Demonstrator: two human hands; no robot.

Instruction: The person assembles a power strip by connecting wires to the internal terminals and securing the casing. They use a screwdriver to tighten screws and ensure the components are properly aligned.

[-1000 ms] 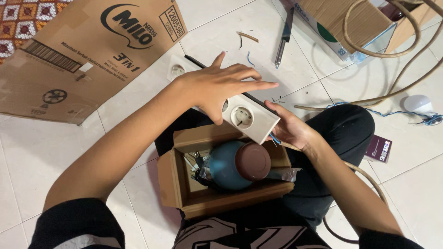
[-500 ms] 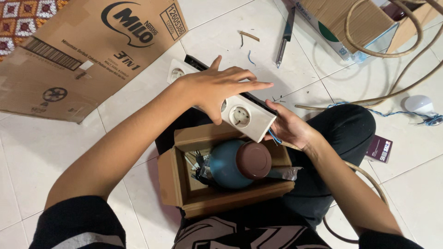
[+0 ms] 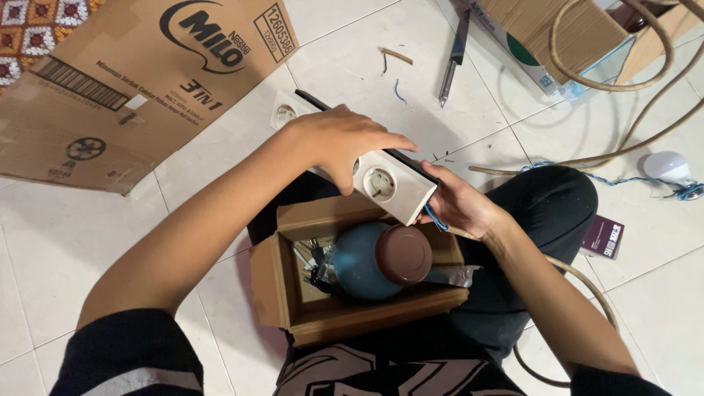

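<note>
Both hands gripped the white socket strip (image 3: 381,180) above the open box (image 3: 293,293) in my lap: left hand (image 3: 345,143) clasped over its top, right hand (image 3: 458,202) cupping its end. A slip could have dropped it onto the teal jar (image 3: 363,264)

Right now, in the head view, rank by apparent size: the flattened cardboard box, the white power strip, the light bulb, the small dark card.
1. flattened cardboard box
2. white power strip, partly hidden by the left hand
3. and 4. light bulb and small dark card look alike.
</note>
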